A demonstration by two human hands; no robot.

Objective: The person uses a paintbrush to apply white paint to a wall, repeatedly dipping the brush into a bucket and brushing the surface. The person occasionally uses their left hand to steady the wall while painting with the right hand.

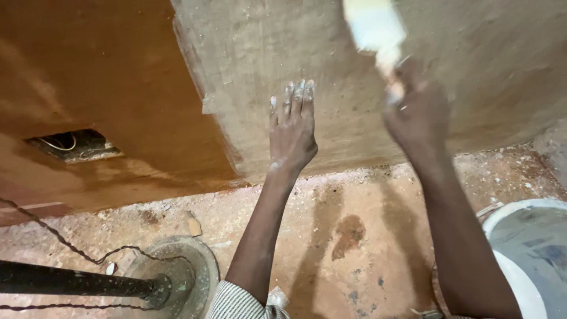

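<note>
My left hand [292, 131] lies flat against the rough plastered wall [496, 65], fingers together and dusted with white. To its right, my right hand [416, 112] grips the handle of a paint brush [375, 26] whose white-loaded head is blurred near the top of the view, against the same wall. Both arms reach up from the bottom of the view.
A smoother brown wall section [100, 65] with a recessed box and wires [74, 145] stands at left. A white bucket [531, 236] sits at the lower right. A black pole on a round concrete base [177, 277] and a twisted cord [59, 239] lie at lower left on the dusty floor.
</note>
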